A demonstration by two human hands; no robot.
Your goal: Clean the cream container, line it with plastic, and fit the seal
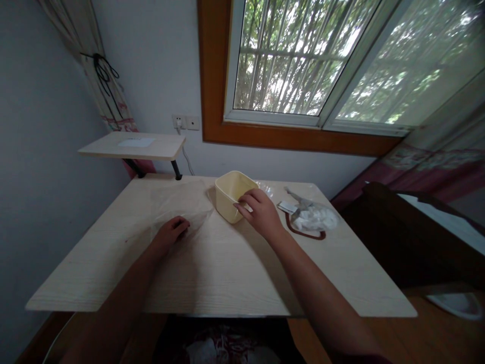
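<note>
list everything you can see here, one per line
table: one, pale wood, centre
cream container: one, open, table's far middle
clear plastic bag: one, flat, left of container
clear packet: one, white contents, right of container
brown ring: one, along the packet's near edge
raised shelf: one, pale wood, back left
wall socket: one, white, behind shelf
window: one, brown frame, above table
left hand: one, on the plastic bag
right hand: one, gripping the container's near wall

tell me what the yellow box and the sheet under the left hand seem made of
Box: likely plastic, pale yellow, smooth matte, thin even walls, rounded corners. Sheet: seems thin clear plastic film; the table grain shows through it, with soft creases and faint sheen.
</note>
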